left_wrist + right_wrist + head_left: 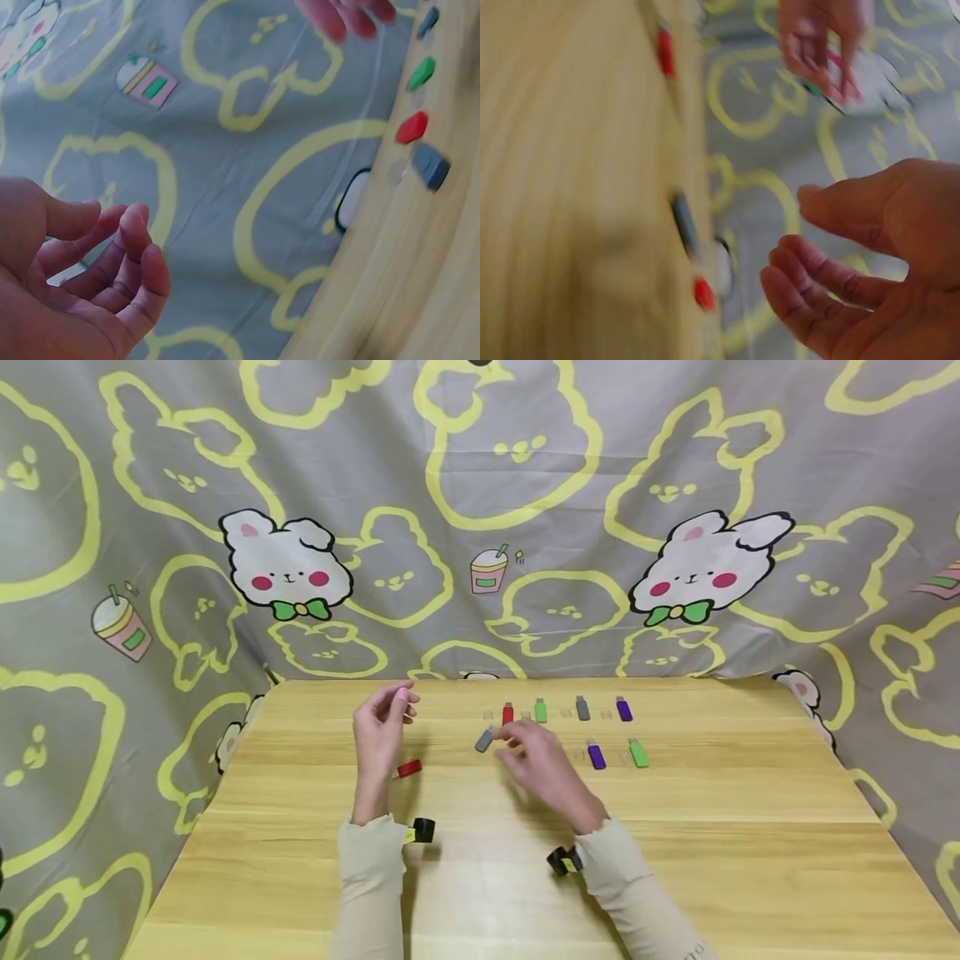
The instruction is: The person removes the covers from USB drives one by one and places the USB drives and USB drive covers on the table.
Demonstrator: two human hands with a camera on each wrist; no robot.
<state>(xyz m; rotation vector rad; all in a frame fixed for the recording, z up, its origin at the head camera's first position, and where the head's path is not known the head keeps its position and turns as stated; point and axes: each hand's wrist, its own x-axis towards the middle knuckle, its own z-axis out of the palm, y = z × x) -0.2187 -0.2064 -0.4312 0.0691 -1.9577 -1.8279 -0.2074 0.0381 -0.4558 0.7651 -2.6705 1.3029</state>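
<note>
My left hand (381, 717) is raised over the table's left part, fingers loosely curled and thumb near the index finger; the left wrist view shows nothing between them. Below it lies a red USB stick (408, 768). My right hand (542, 762) hovers just right of a tilted grey USB stick (486, 739), its fingers relaxed and bent, with a gap between thumb and fingers in the right wrist view. Behind it stands a row of USB sticks: red (507, 713), green (541, 710), grey (582, 708) and purple (624, 709).
Right of my right hand lie another purple USB stick (596, 755) and a green one (638, 752). Small clear caps (566, 713) lie beside several sticks. The wooden table (480, 893) meets a patterned curtain (397, 585) at its back edge.
</note>
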